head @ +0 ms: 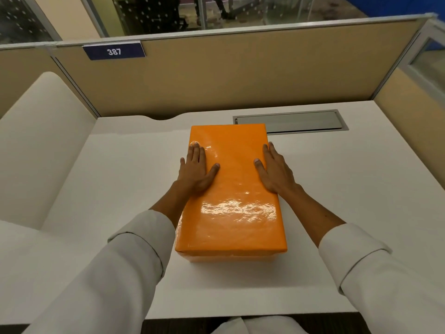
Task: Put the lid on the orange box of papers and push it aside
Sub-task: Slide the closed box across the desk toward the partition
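The orange box stands on the white desk (pixel 337 189), long side running away from me, with its glossy orange lid (pixel 233 189) sitting flat on top. The papers are hidden inside. My left hand (pixel 196 168) lies palm down on the lid's left edge, fingers spread, thumb on the top. On the lid's right edge rests my right hand (pixel 274 171), fingers along the side and thumb on top. Both hands press on the lid from either side.
A grey cable tray cover (pixel 301 121) is set into the desk just behind the box, to the right. Beige partition walls (pixel 216 75) close the desk at the back and right. A white rounded seat back (pixel 41 141) stands at the left.
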